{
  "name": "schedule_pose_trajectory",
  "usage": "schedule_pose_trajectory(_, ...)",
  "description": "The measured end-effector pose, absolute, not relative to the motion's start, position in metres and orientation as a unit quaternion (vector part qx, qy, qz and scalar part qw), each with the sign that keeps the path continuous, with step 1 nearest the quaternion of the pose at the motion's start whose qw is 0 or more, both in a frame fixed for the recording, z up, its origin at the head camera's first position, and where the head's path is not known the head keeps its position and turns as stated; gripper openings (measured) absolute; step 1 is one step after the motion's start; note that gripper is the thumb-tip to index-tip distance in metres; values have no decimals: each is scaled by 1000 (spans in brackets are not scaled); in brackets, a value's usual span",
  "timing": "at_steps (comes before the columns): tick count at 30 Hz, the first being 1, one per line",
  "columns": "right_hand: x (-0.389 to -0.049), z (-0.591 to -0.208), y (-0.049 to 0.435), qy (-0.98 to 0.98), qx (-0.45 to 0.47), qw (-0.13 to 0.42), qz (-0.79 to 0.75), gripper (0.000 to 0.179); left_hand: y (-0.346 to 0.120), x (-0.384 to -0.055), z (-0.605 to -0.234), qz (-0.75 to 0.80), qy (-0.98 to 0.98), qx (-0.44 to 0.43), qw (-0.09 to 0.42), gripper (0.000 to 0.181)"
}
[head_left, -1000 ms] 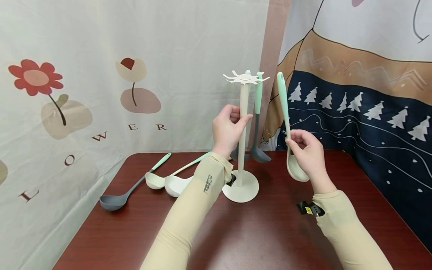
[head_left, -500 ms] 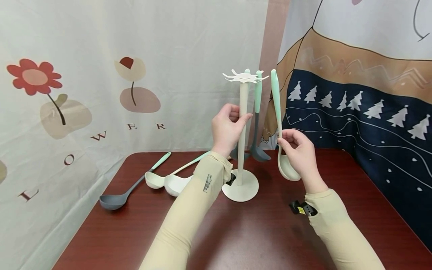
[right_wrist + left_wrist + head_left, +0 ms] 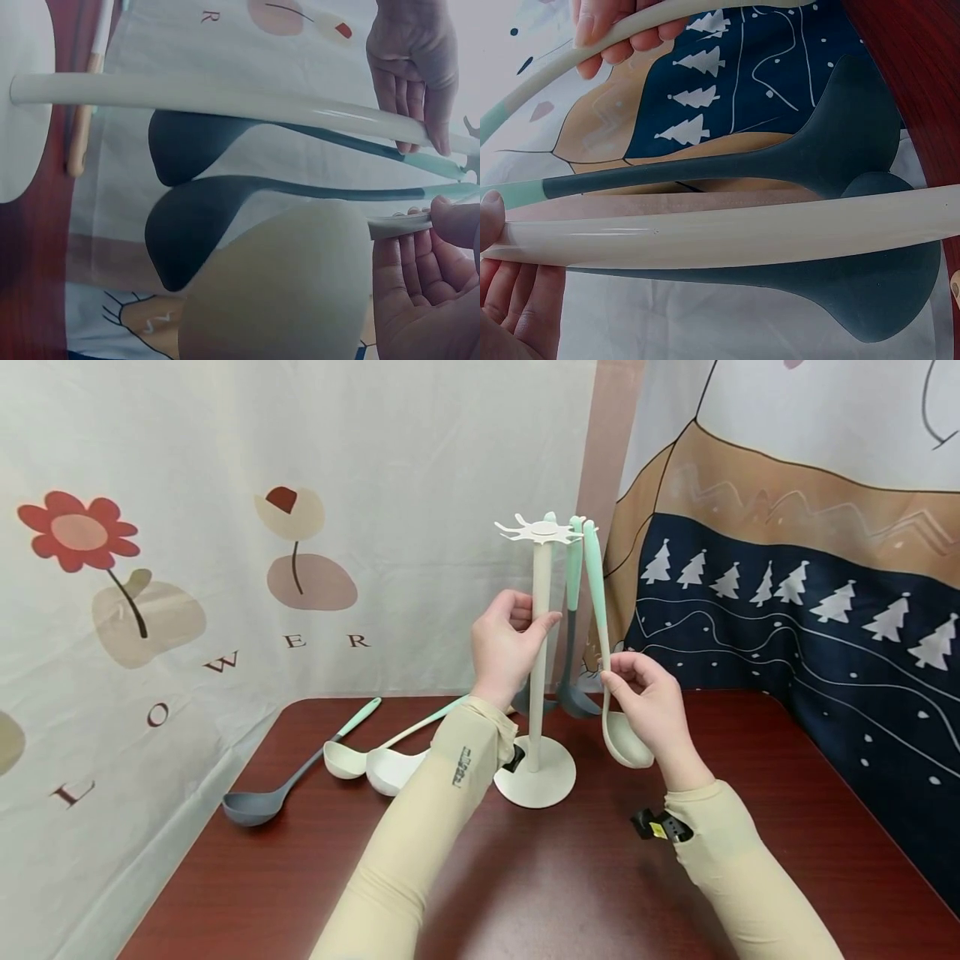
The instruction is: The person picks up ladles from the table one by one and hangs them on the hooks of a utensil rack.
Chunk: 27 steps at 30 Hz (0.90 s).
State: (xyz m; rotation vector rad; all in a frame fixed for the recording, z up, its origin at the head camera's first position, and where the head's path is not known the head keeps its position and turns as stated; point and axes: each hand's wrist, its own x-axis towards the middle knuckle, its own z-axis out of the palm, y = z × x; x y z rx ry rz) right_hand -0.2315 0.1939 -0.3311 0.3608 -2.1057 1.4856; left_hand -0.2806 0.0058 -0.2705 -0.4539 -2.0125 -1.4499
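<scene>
My left hand grips the post of a cream utensil stand, which has a round base and a crown of hooks. My right hand pinches the lower handle of a cream ladle with a mint grip. This ladle is held upright, bowl down, and its top overlaps the hook tips on the right in the head view. Two grey ladles with mint grips hang from the stand: one grey ladle shows beside the post, the other grey ladle lies partly behind it.
Left on the red-brown table lie a grey ladle, a cream ladle and a white ladle, partly hidden by the left sleeve. A wooden handle shows beyond the post. Printed curtains stand behind.
My right hand has carried the cream ladle leftward, from well right of the stand to the hook tips. My left hand stays on the post.
</scene>
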Motion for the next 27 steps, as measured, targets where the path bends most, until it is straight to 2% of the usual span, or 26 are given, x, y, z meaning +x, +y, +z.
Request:
schedule_pose_trajectory(11, -219, -318, 175, -771, 150, 237, 571, 19, 5, -279, -269, -547, -760, -173, 305, 22)
schedule_pose_trajectory(27, -238, -332, 179, -776, 192, 186, 571, 25, 4, -279, -271, -551, -756, -180, 305, 22)
